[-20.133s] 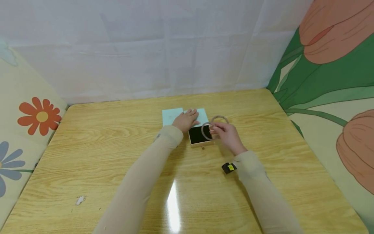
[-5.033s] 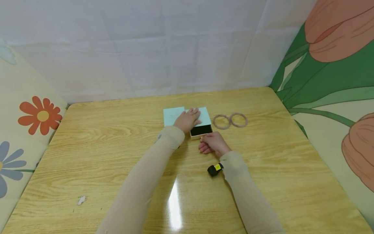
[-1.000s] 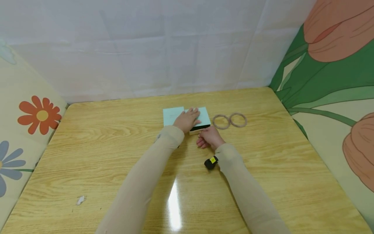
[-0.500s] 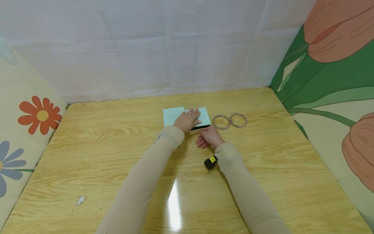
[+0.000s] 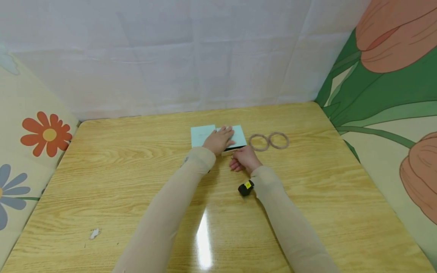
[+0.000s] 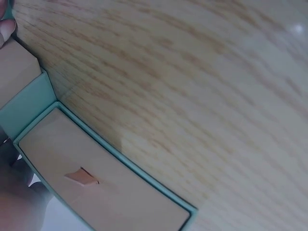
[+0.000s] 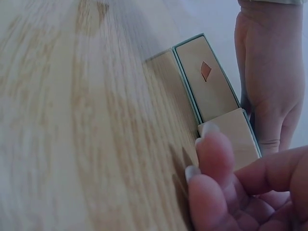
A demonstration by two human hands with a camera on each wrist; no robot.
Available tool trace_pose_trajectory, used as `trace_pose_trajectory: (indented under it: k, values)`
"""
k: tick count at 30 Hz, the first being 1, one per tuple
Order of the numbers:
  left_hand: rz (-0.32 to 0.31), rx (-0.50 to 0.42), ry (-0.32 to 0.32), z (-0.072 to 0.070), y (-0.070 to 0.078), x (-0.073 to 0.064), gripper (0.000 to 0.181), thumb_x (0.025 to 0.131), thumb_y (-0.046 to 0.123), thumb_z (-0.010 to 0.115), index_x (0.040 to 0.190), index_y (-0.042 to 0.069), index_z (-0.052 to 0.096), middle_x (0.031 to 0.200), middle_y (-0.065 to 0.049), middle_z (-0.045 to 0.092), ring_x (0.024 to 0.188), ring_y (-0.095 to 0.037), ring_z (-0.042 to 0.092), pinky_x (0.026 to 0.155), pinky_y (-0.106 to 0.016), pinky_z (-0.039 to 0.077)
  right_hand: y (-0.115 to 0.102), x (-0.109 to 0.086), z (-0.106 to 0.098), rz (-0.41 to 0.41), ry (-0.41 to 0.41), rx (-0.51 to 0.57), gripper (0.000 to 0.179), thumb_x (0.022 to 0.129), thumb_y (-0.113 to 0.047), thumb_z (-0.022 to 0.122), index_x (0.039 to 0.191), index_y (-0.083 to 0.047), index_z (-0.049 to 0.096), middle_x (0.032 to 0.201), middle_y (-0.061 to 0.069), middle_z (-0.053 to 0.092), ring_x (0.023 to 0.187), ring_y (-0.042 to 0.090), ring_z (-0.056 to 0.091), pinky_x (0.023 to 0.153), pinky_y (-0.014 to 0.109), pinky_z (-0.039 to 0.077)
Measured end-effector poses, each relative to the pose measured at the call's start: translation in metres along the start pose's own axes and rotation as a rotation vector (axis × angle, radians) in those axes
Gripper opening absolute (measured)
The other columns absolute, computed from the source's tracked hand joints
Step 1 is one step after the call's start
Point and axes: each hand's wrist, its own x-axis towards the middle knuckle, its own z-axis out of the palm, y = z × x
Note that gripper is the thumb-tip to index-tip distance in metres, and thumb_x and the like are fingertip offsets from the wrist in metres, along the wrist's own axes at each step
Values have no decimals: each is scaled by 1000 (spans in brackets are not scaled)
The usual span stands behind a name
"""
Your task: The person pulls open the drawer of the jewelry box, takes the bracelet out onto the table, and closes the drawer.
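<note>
A mint-green jewellery box (image 5: 201, 135) with two pale drawers side by side sits toward the table's far edge. My left hand (image 5: 217, 141) lies spread on its top, across the seam between the halves. The left drawer (image 6: 120, 195) is flush in its frame, a small pinkish tab (image 6: 82, 177) on its front. Its neighbour, the right drawer (image 7: 231, 137), juts out a little, with a thin dark gap behind its front edge. My right hand (image 5: 245, 159), fingers curled, pinches at the middle of that front; the pull tab there is hidden by the fingers.
Right of the box lie two brownish ring bangles (image 5: 260, 150), side by side and nearly touching. A black wrist camera (image 5: 244, 190) hangs below the right sleeve. A small white worn patch (image 5: 94, 233) marks the near left tabletop. A white cloth (image 5: 153, 68) backs the table.
Twenty seconds ago the right hand held the bangles over the wide-out right drawer; they have since been laid down beside the box. That drawer has slid inward, only slightly in the last second.
</note>
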Motion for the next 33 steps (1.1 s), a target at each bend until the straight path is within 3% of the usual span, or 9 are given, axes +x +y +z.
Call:
trace_pose_trajectory:
  k: [16, 26, 33]
  values:
    - [-7, -3, 4, -1, 1, -1, 58, 104, 40, 36, 154, 11, 29, 160, -4, 17, 148, -23, 11, 119, -44, 9, -3, 7, 2, -8, 20, 36, 18, 95, 2, 46, 99, 13, 61, 56, 6, 62, 43, 11, 59, 42, 21, 51]
    - [-3, 7, 1, -2, 2, 0, 57, 105, 40, 36, 154, 11, 27, 160, -3, 16, 148, -22, 10, 119, -44, 8, -8, 7, 2, -5, 36, 63, 19, 94, 4, 45, 86, 10, 61, 53, 5, 61, 41, 10, 58, 39, 20, 49]
    - [-10, 14, 0, 1, 0, 2, 57, 105, 40, 36, 154, 12, 28, 160, -3, 16, 148, -22, 10, 119, -45, 9, -6, 9, 4, 7, 42, 59, 18, 94, 4, 45, 87, 11, 61, 55, 7, 62, 43, 11, 59, 41, 21, 50]
